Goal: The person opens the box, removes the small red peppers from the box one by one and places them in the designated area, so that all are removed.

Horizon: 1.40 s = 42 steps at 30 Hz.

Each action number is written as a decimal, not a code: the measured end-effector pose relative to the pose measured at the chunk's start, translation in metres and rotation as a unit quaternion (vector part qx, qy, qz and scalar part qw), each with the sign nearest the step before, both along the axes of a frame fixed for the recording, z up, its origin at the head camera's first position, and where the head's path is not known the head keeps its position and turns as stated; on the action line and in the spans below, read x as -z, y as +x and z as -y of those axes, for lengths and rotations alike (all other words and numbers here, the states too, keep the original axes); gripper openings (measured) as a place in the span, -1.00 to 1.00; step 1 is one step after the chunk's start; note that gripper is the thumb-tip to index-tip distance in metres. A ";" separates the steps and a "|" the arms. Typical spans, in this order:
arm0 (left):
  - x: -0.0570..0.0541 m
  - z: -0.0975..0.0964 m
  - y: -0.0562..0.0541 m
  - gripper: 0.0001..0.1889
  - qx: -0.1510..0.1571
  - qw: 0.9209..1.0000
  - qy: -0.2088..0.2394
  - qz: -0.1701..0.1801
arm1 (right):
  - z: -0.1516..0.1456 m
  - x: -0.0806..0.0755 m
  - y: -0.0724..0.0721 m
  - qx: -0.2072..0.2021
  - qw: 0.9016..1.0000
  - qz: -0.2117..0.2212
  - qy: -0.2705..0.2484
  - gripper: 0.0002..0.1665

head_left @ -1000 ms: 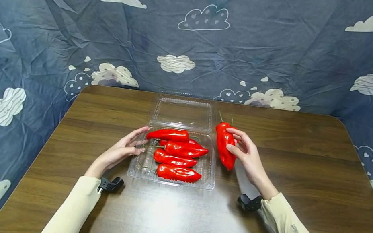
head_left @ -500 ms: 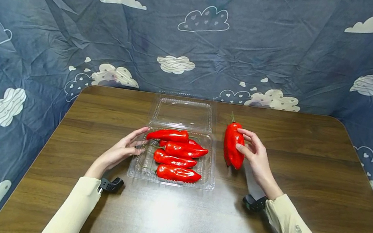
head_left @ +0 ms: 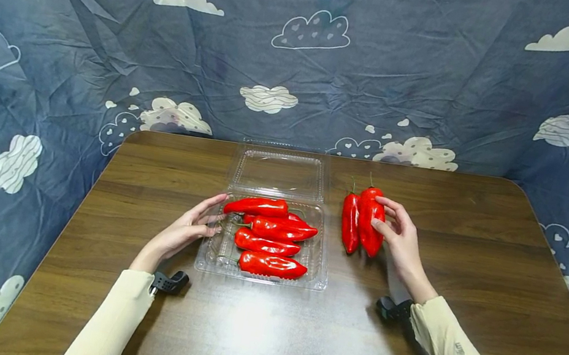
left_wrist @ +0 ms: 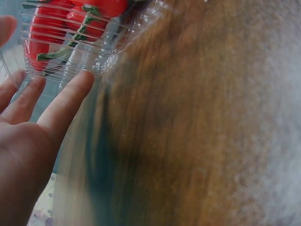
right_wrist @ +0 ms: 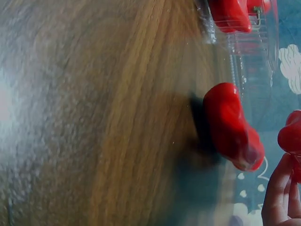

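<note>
My right hand [head_left: 401,243] pinches a long red pepper [head_left: 368,222] between thumb and fingers, stem pointing away from me. In the right wrist view this pepper [right_wrist: 290,136] shows at the right edge, apart from the table. Just left of it a second red pepper [head_left: 349,222] lies on the wooden table. My left hand [head_left: 182,233], fingers extended, touches the left side of a clear plastic clamshell box [head_left: 322,270]. Several red peppers [head_left: 273,264] lie crosswise in the box. The left wrist view shows fingertips [left_wrist: 83,81] against its ribbed wall.
The box's transparent lid [head_left: 281,172] is folded back flat toward the table's far edge. A dark cloth [head_left: 300,80] printed with clouds hangs behind the wooden table [head_left: 451,253]. Bright glare lies on the table in front of the box.
My right hand has carried its pepper rightward, past the pepper on the table, which now shows fully to its left. My left hand and the box have stayed put.
</note>
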<state>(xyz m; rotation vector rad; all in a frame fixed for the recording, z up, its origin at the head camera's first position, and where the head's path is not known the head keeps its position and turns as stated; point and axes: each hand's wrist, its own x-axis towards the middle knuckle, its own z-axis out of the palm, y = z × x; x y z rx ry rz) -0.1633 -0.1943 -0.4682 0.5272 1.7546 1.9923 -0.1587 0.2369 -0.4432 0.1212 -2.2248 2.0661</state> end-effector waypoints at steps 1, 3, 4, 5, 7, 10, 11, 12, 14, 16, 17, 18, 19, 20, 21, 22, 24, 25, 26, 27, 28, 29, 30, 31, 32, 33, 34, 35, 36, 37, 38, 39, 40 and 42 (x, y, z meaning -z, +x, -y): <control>0.000 0.000 0.000 -0.22 -0.001 1.000 0.000 0.001 | -0.001 0.000 0.000 0.001 1.000 0.002 -0.001 -0.51; -0.001 0.000 0.001 -0.21 -0.004 1.000 -0.002 0.005 | -0.002 0.001 0.000 0.003 1.000 0.006 -0.001 -0.50; -0.001 -0.001 0.001 -0.21 -0.005 1.000 -0.003 0.006 | -0.002 0.002 0.000 0.005 1.000 0.006 0.003 -0.50; -0.002 -0.001 0.001 -0.21 -0.005 1.000 -0.004 0.008 | -0.003 0.002 -0.001 0.008 1.000 0.007 0.009 -0.50; -0.003 -0.001 0.002 -0.20 -0.006 1.000 -0.005 0.009 | -0.004 0.003 -0.001 0.014 1.000 0.010 0.019 -0.50; -0.004 -0.002 0.003 -0.20 -0.007 1.000 -0.005 0.011 | -0.005 0.005 -0.003 0.025 0.999 0.011 0.034 -0.51; -0.004 -0.002 0.003 -0.20 -0.007 1.000 -0.005 0.011 | -0.006 0.006 -0.003 0.028 0.999 0.012 0.035 -0.51; -0.004 -0.002 0.003 -0.20 -0.007 1.000 -0.005 0.011 | -0.006 0.007 -0.004 0.031 0.999 0.012 0.034 -0.51; -0.003 -0.002 0.003 -0.20 -0.008 1.000 -0.005 0.011 | -0.007 0.008 -0.005 0.036 0.999 0.015 0.032 -0.51; -0.003 -0.001 0.002 -0.20 -0.008 1.000 -0.005 0.010 | -0.008 0.010 -0.005 0.041 0.998 0.017 0.033 -0.51; -0.003 -0.001 0.002 -0.20 -0.008 1.000 -0.005 0.010 | -0.009 0.011 -0.006 0.043 0.998 0.019 0.035 -0.50; -0.003 -0.001 0.002 -0.20 -0.008 1.000 -0.006 0.010 | -0.009 0.012 -0.006 0.044 0.998 0.020 0.038 -0.50; -0.003 -0.001 0.002 -0.20 -0.008 1.000 -0.006 0.009 | -0.010 0.012 -0.006 0.045 0.998 0.021 0.041 -0.50; -0.003 -0.001 0.002 -0.20 -0.007 1.000 -0.006 0.009 | -0.010 0.013 -0.006 0.046 0.998 0.023 0.044 -0.50; -0.003 -0.001 0.002 -0.20 -0.007 1.000 -0.006 0.008 | -0.011 0.014 -0.006 0.047 0.997 0.025 0.047 -0.49; -0.003 -0.001 0.002 -0.20 -0.007 1.000 -0.006 0.008 | -0.011 0.014 -0.006 0.048 0.997 0.027 0.050 -0.49; -0.003 -0.002 0.002 -0.20 -0.006 1.000 -0.006 0.007 | -0.012 0.016 -0.007 0.048 0.997 0.032 0.054 -0.49; -0.003 -0.002 0.002 -0.20 -0.006 1.000 -0.006 0.007 | -0.013 0.016 -0.007 0.049 0.997 0.036 0.056 -0.49; -0.003 -0.001 0.002 -0.20 -0.006 1.000 -0.006 0.006 | -0.013 0.017 -0.007 0.050 0.996 0.041 0.058 -0.48; -0.003 -0.001 0.002 -0.20 -0.006 1.000 -0.006 0.006 | -0.013 0.018 -0.007 0.051 0.996 0.044 0.061 -0.48; -0.002 -0.001 0.002 -0.20 -0.006 1.000 -0.005 0.006 | -0.013 0.019 -0.008 0.053 0.995 0.049 0.063 -0.48; -0.002 -0.001 0.002 -0.20 -0.005 1.000 -0.005 0.006 | -0.013 0.019 -0.008 0.053 0.995 0.055 0.063 -0.47; -0.002 -0.001 0.002 -0.20 -0.006 1.000 -0.005 0.007 | -0.013 0.020 -0.008 0.055 0.995 0.060 0.066 -0.47; -0.002 -0.001 0.002 -0.20 -0.006 1.000 -0.005 0.007 | -0.013 0.021 -0.009 0.055 0.994 0.065 0.067 -0.47; -0.002 -0.001 0.002 -0.20 -0.006 1.000 -0.005 0.008 | -0.013 0.021 -0.009 0.055 0.994 0.070 0.068 -0.46; -0.002 -0.001 0.002 -0.20 -0.006 1.000 -0.005 0.008 | -0.013 0.022 -0.009 0.055 0.993 0.074 0.068 -0.46; -0.002 -0.001 0.002 -0.20 -0.006 1.000 -0.005 0.008 | -0.013 0.022 -0.010 0.055 0.993 0.077 0.068 -0.45; -0.002 -0.002 0.002 -0.20 -0.006 1.000 -0.006 0.009 | -0.013 0.023 -0.010 0.054 0.993 0.079 0.068 -0.45; -0.002 -0.002 0.002 -0.20 -0.007 1.000 -0.005 0.009 | -0.013 0.023 -0.010 0.054 0.993 0.080 0.068 -0.45; -0.002 -0.002 0.002 -0.20 -0.007 1.000 -0.005 0.009 | -0.013 0.024 -0.011 0.053 0.993 0.081 0.067 -0.44; -0.002 -0.002 0.002 -0.20 -0.007 1.000 -0.004 0.009 | -0.013 0.024 -0.011 0.053 0.993 0.080 0.066 -0.44; -0.002 -0.002 0.001 -0.20 -0.007 1.000 -0.004 0.009 | -0.013 0.025 -0.011 0.052 0.993 0.078 0.066 -0.44; -0.002 -0.002 0.001 -0.20 -0.007 1.000 -0.003 0.009 | -0.013 0.025 -0.011 0.052 0.993 0.077 0.067 -0.44; -0.002 -0.002 0.001 -0.20 -0.008 1.000 -0.002 0.010 | -0.013 0.026 -0.012 0.051 0.994 0.074 0.068 -0.44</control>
